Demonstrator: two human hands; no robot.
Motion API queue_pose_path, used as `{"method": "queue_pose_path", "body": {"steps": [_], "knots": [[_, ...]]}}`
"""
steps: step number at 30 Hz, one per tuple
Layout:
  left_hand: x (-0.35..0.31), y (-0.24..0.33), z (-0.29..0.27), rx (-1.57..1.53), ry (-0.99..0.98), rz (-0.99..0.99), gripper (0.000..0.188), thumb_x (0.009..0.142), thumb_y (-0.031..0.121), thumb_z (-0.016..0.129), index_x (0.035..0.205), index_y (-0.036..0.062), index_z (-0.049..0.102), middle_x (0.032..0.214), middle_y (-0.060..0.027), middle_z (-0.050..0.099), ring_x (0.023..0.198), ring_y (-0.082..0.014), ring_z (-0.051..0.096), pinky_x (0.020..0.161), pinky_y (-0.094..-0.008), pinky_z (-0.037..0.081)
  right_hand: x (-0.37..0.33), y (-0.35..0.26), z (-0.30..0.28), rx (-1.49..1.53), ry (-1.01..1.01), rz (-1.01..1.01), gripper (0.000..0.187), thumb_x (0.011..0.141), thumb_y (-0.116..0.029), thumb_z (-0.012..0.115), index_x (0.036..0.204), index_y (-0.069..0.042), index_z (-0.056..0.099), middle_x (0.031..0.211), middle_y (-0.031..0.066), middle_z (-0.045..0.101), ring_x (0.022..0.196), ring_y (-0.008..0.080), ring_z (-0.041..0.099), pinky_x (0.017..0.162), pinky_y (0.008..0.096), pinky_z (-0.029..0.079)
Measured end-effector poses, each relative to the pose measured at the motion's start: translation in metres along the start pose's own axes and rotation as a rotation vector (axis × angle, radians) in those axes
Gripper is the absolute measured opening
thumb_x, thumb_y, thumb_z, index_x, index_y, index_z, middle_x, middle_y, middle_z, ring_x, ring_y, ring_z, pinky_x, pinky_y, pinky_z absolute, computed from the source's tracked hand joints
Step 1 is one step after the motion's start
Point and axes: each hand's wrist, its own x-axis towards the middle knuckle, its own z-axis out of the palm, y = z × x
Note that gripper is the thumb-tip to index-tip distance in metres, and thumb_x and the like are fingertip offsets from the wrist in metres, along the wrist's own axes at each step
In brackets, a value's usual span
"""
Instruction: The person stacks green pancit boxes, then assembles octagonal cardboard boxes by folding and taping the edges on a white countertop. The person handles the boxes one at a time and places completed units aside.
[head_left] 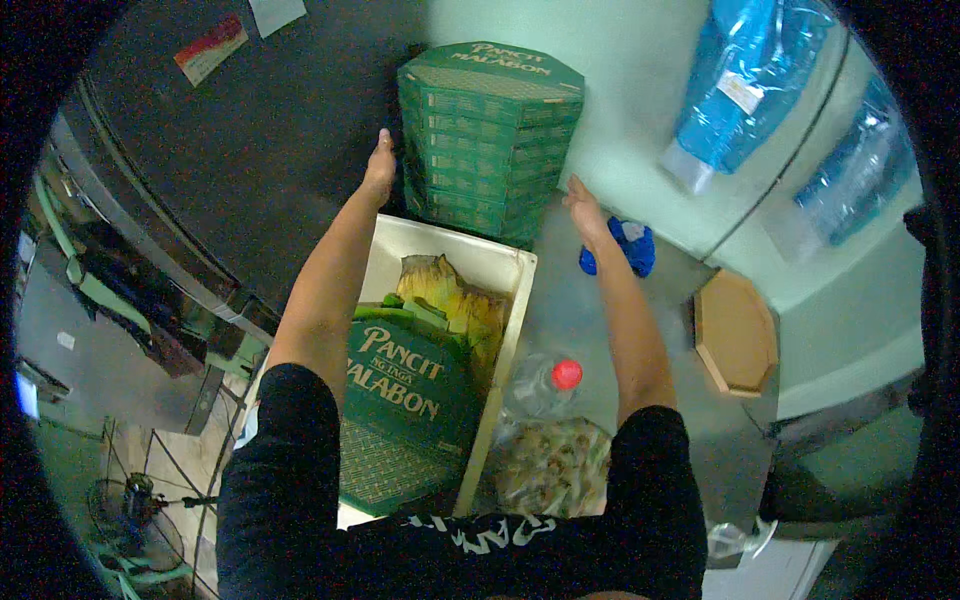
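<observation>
A tall stack of green eight-sided food boxes (485, 150) stands against the wall, with pale lettering on the top lid. My left hand (380, 168) is at the stack's left side, fingers stretched upward and apart from the boxes by a small gap. On the other side my right hand (583, 210) is held low by the stack's right edge, its fingers spread; whether it touches the boxes I cannot tell. Below the stack, a white tray (518, 275) holds another green box lid (405, 400) and yellow-green leaves (450, 305).
A bottle with a red cap (567, 374) and a clear bag of brownish pieces (560, 465) lie right of the tray. Farther right are a blue bundle (632, 248) and a wooden eight-sided tray (735, 335). Blue plastic packs (745, 90) hang on the wall. A dark appliance (230, 130) stands left.
</observation>
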Motion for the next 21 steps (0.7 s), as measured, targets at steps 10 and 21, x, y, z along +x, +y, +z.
{"method": "queue_pose_path", "body": {"steps": [10,21], "knots": [[0.047,-0.031,0.003,-0.162,-0.104,-0.03,0.082,0.096,0.064,0.022,0.141,-0.0021,0.038,0.144,-0.0151,0.041,0.131,-0.0282,0.04,0.11,-0.0393,0.029,-0.004,-0.014,0.027,0.353,0.051,0.015,0.064,0.087,-0.005,0.049,0.146,0.002,0.028,0.143,0.0136,0.039,0.131,0.0236,0.037,0.111,0.0313,0.022],[0.063,-0.044,-0.006,0.012,0.004,-0.01,0.085,0.094,0.067,0.022,0.142,-0.0019,0.037,0.145,-0.0195,0.04,0.132,-0.0301,0.038,0.108,-0.0404,0.028,-0.002,-0.011,0.036,0.35,0.108,0.014,0.059,0.086,-0.004,0.051,0.142,0.007,0.034,0.134,0.0115,0.047,0.123,0.0197,0.042,0.106,0.0287,0.029]]}}
